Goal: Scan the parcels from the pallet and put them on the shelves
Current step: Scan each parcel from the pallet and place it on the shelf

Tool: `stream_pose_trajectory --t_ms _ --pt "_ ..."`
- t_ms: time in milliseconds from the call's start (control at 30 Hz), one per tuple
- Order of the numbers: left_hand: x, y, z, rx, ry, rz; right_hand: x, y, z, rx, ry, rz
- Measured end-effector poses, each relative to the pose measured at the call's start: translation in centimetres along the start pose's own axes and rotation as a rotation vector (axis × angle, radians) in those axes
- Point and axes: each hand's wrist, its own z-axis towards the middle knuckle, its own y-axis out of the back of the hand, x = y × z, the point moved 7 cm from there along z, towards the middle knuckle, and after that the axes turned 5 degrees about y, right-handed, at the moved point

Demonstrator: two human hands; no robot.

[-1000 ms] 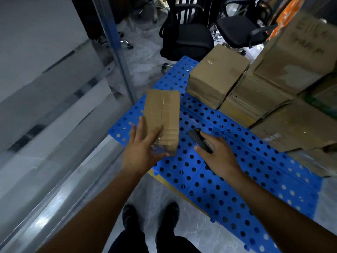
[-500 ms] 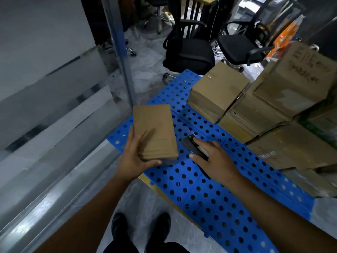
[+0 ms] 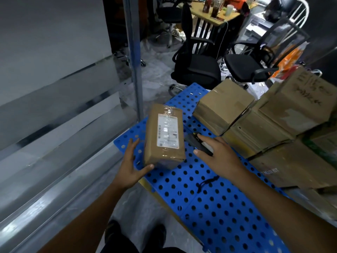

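Observation:
A small brown parcel point(image 3: 165, 136) wrapped in clear tape is tilted up over the near left corner of the blue perforated pallet point(image 3: 209, 207), with its white label facing me. My left hand point(image 3: 131, 167) holds it from the left side, thumb at its near end. My right hand point(image 3: 222, 154) grips a black handheld scanner point(image 3: 191, 139) just right of the parcel, low over the pallet, index finger along its top. The scanner's black wrist strap point(image 3: 207, 181) trails on the pallet below my hand.
Larger cardboard boxes point(image 3: 224, 105) and a stacked pile point(image 3: 300, 106) fill the pallet's right side. A frosted glass partition point(image 3: 54, 106) with a metal post point(image 3: 135, 70) runs along the left. Black office chairs point(image 3: 197, 68) stand behind the pallet. My feet show at the bottom.
My left hand has turned the parcel over, so the white label now faces up. The right hand stays on the scanner beside it. The view has tilted upward.

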Motion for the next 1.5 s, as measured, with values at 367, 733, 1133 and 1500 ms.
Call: stream_pose_trajectory --t_ms 367,733,1133,1500 --pt "-3.6 -1.4 0.5 -0.095 0.012 0.016 7.1 0.1 2.6 0.24 0.182 -0.446" --pt "-2.9 -1.7 0.7 -0.09 0.064 0.022 6.7 1.5 2.1 0.316 0.255 -0.649" --pt "-2.1 -1.0 -0.1 -0.121 0.014 -0.125 0.3 -4.5 1.1 0.112 -0.025 0.09" --pt "0.3 17.7 -14.2 -0.509 0.002 -0.13 19.3 -16.9 -1.1 0.289 0.11 0.55"
